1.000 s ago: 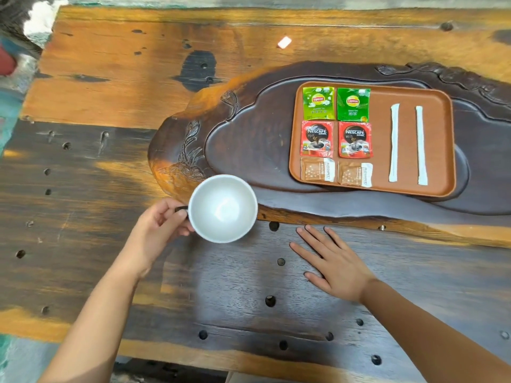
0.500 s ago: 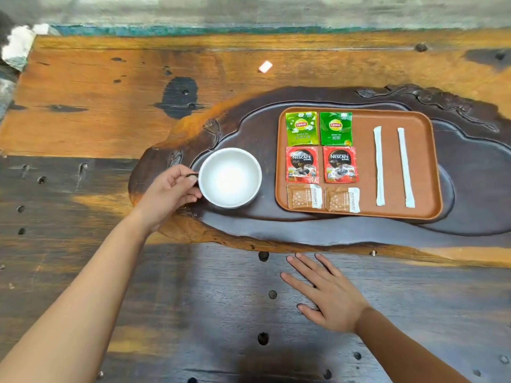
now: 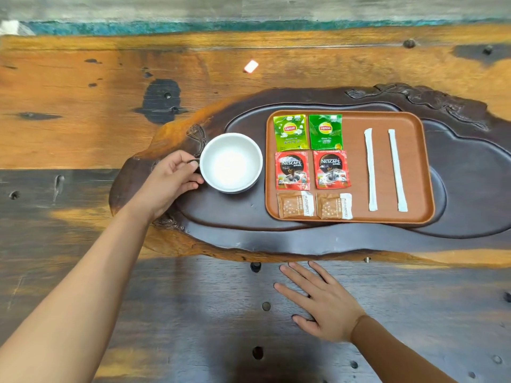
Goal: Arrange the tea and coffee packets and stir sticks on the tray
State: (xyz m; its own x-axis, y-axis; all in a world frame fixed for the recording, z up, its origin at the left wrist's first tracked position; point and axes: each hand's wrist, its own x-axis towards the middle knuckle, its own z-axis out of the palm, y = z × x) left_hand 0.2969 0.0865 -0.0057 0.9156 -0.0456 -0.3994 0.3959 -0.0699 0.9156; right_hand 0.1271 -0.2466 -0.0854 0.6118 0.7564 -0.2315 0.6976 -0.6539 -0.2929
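Left grip: my left hand (image 3: 168, 181) pinches the handle of the white cup (image 3: 231, 163), just left of the tray (image 3: 356, 134).
Right grip: my right hand (image 3: 326, 302) lies flat with straight fingers on the worktop (image 3: 83, 92) in front of the tray, holding nothing.
Task things: tea packets (image 3: 290, 132), coffee packets (image 3: 292, 170) and brown sachets (image 3: 296, 205) sit in rows on the tray's left half. Two stir sticks (image 3: 370, 170) lie parallel on its right half.
Step, as I judge it: seat the cup level, then slip my fingers off leftward, away from the tray.
Room: the gap at the tray's left rim is narrow. The carved board (image 3: 221, 217) in front of the tray is open.
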